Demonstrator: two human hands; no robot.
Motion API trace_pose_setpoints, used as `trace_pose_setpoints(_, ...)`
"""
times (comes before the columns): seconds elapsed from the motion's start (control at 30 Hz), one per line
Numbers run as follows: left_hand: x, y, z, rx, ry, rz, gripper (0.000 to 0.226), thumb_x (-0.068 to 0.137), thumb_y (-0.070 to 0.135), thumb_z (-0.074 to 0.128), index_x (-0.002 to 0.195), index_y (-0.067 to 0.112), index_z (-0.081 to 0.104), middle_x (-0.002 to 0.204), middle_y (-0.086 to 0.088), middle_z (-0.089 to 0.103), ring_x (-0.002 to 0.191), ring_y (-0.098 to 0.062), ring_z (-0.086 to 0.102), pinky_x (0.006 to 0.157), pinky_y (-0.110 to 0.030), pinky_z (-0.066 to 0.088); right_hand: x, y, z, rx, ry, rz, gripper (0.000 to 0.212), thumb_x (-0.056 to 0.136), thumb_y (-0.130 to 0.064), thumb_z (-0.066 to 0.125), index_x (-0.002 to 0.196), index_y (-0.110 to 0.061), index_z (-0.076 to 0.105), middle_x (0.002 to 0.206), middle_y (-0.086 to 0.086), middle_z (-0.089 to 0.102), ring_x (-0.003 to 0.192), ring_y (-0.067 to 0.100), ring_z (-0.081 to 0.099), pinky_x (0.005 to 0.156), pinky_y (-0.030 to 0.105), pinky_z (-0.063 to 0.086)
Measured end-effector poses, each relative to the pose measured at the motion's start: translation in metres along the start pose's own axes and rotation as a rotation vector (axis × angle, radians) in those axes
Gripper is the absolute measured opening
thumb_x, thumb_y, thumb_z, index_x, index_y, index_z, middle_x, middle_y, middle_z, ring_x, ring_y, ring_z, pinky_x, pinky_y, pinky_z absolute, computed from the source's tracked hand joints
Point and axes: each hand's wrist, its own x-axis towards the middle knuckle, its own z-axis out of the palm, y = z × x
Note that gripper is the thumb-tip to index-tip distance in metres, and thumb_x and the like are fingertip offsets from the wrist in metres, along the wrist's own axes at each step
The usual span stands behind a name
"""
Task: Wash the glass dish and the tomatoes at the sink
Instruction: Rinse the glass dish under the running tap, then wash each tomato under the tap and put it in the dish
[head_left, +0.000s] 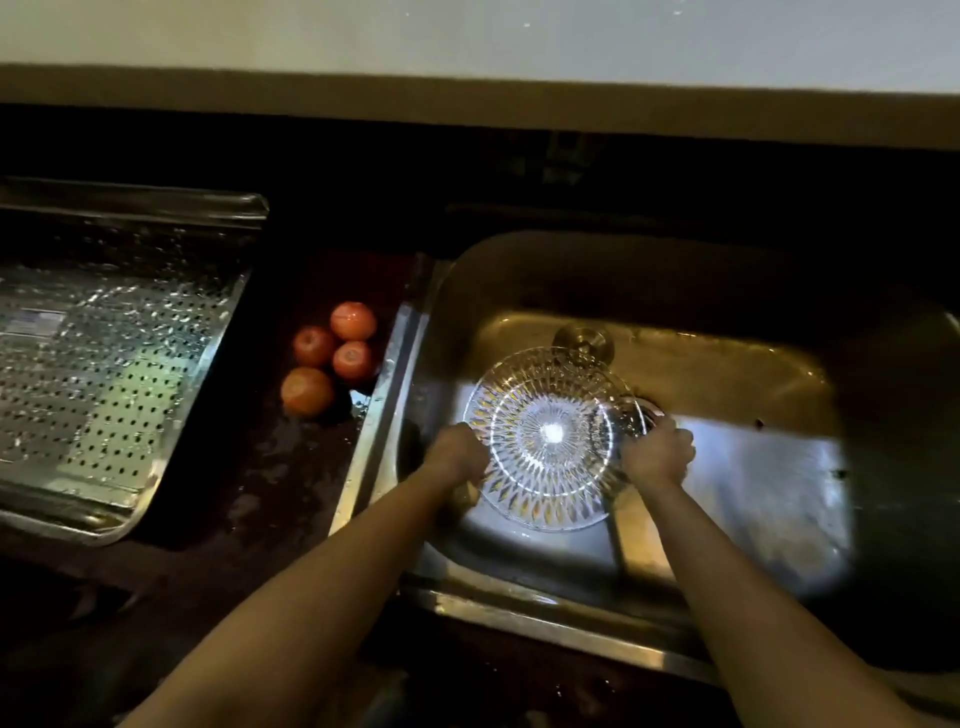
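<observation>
A round cut-glass dish (550, 436) is held over the steel sink (727, 364), lit from above. My left hand (457, 460) grips its left rim and my right hand (657, 449) grips its right rim. Several red tomatoes (332, 358) lie in a cluster on the dark counter just left of the sink's edge, apart from both hands.
A perforated steel drainer tray (104, 364) sits at the left of the counter. The sink drain (584, 340) shows behind the dish. A tap spout (615, 530) crosses below my right wrist. The wet dark counter (260, 467) lies between tray and sink.
</observation>
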Motion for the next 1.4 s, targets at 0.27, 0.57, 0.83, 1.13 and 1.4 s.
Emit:
trace_pose_setpoints(0.27, -0.076, -0.045, -0.054, -0.336, 0.297, 0.186, 0.028, 0.083, 0.013, 0.059, 0.111, 0.010, 0.065, 0.103, -0.011, 0.070, 0.094, -0.025, 0.065, 0.085, -0.026, 0.045, -0.102, -0.053, 0.003, -0.150, -0.419, -0.447, 0.049, 0.095, -0.037, 0.045, 0.138, -0.014, 0.039, 0.147, 0.013, 0.038, 0.135, 0.031, 0.031, 0.109, 0.039, 0.030)
trace_pose_setpoints(0.57, -0.078, -0.134, -0.111, -0.573, 0.604, 0.060, 0.054, 0.075, 0.020, 0.075, 0.118, 0.000, 0.049, 0.114, -0.020, 0.056, 0.105, -0.034, 0.056, 0.092, -0.045, 0.047, -0.199, -0.043, 0.039, -0.496, -0.625, -0.610, 0.058, 0.092, -0.062, 0.025, 0.137, -0.028, 0.037, 0.145, 0.009, 0.040, 0.136, 0.028, 0.030, 0.109, 0.046, 0.023)
trace_pose_setpoints(0.83, -0.054, -0.132, -0.117, -0.458, 0.518, 0.123, 0.064, 0.074, 0.029, 0.076, 0.125, 0.003, 0.047, 0.128, -0.022, 0.046, 0.121, -0.037, 0.044, 0.101, -0.043, 0.038, -0.202, -0.041, 0.040, -0.536, -0.572, -0.617, 0.059, 0.093, -0.060, 0.017, 0.142, -0.030, 0.031, 0.149, 0.005, 0.037, 0.137, 0.025, 0.030, 0.110, 0.045, 0.025)
trace_pose_setpoints(1.13, -0.063, -0.137, -0.112, -0.529, 0.524, 0.227, 0.060, 0.073, 0.027, 0.076, 0.122, 0.005, 0.049, 0.123, -0.017, 0.053, 0.114, -0.031, 0.051, 0.090, -0.036, 0.042, -0.206, -0.047, 0.034, -0.472, -0.622, -0.604, 0.057, 0.093, -0.061, 0.018, 0.136, -0.030, 0.039, 0.139, 0.010, 0.048, 0.126, 0.028, 0.043, 0.098, 0.041, 0.034)
trace_pose_setpoints(1.4, -0.086, -0.091, -0.113, -0.464, 0.376, 0.464, 0.059, 0.069, 0.024, 0.080, 0.120, 0.012, 0.055, 0.115, -0.009, 0.059, 0.095, -0.020, 0.057, 0.077, -0.026, 0.043, -0.206, -0.049, 0.028, -0.367, -0.754, -0.538, 0.063, 0.092, -0.063, 0.021, 0.143, -0.027, 0.031, 0.146, 0.009, 0.042, 0.129, 0.029, 0.043, 0.104, 0.040, 0.032)
